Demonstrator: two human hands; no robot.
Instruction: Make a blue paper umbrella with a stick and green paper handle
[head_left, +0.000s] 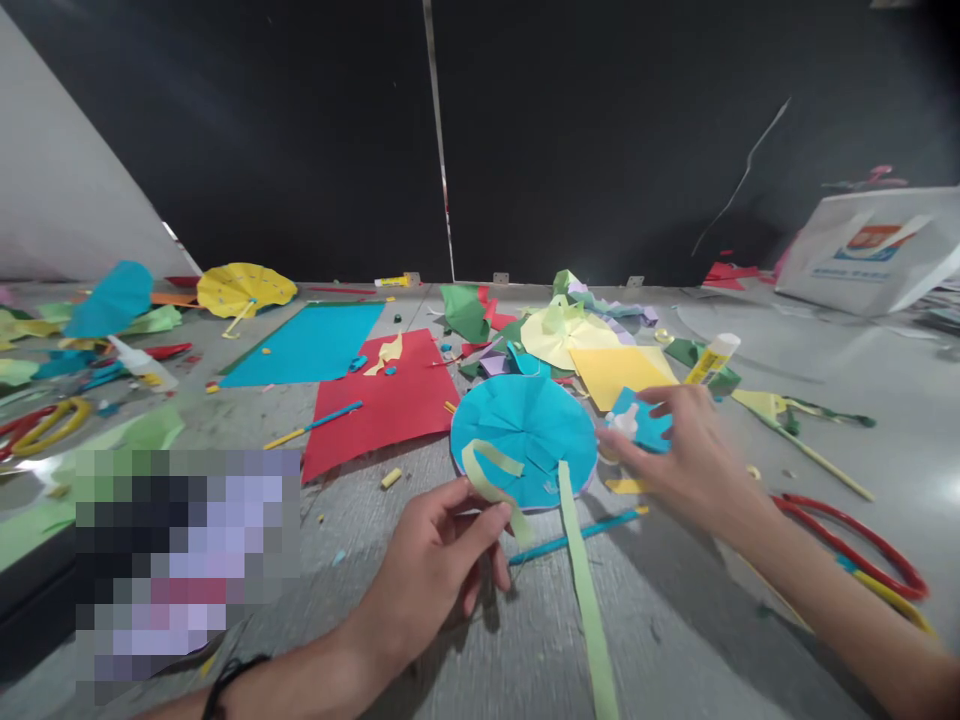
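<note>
My left hand (450, 550) pinches a curled pale green paper strip (491, 480) between thumb and fingers. The strip hangs over a round, creased blue paper disc (525, 425). A second pale green strip (581, 590) runs from the disc's lower edge toward me, crossing a thin blue stick with a yellow tip (611, 525). To the right of the disc, my right hand (682, 450) is open, thumb and fingers apart around a small white nozzle-like piece (624, 422). Whether it touches that piece is unclear. Blue paper scrap (654, 432) lies behind it.
Red paper (390, 400) and blue paper (307, 345) lie left of the disc. A glue stick (712, 358) stands beyond my right hand. Red-handled scissors (855, 540) lie at right, a glue bottle (142, 362) at left. A dark panel (562, 140) rises behind.
</note>
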